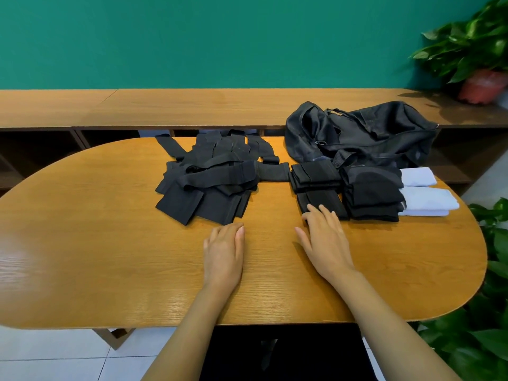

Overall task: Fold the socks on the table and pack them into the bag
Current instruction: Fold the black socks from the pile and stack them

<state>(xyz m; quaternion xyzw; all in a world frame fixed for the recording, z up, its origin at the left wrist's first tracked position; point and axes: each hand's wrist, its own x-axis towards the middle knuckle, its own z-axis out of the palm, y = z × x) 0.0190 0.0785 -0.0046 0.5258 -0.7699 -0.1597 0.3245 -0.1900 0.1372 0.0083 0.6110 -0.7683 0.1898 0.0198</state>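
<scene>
Left hand [224, 253] flat, palm down, fingers straight and together. Right hand [325, 237] palm down, fingers extended, slightly spread. Both forearms bare, reaching forward.

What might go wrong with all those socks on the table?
1. The tangled pile of loose black socks reaches the far edge of the oval wooden table; tugging one out might drag others off the back.
2. The folded white socks lie near the table's right rim and may get nudged off.
3. The right hand touches the nearest folded black sock; a careless push might undo its fold.
</scene>
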